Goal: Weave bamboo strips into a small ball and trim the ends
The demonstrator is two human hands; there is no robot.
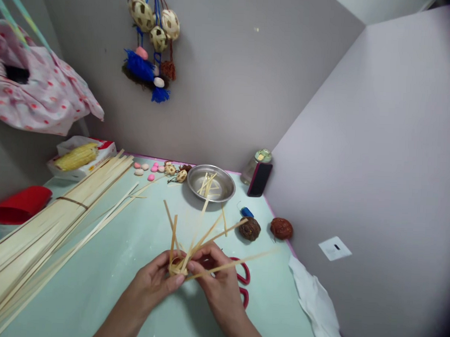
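Between my two hands is a small woven ball of bamboo strips [177,267], partly formed, with several loose strip ends fanning up and to the right. My left hand [156,277] is closed around its left side, thumb along the front. With fingertips pinched at its right side, my right hand [215,275] grips a bamboo strip [239,262] that runs out to the right. Fingers cover part of the weave. Red-handled scissors [245,273] lie on the table just beyond my right hand, their blades mostly hidden.
A metal bowl [190,187] holding short strips stands at the back. Long bamboo strips [54,220] lie bundled at left. Brown yarn [249,229], a reddish yarn ball [281,228], blue thread [247,212] and a phone [260,180] leaning on a jar [248,169] are at right.
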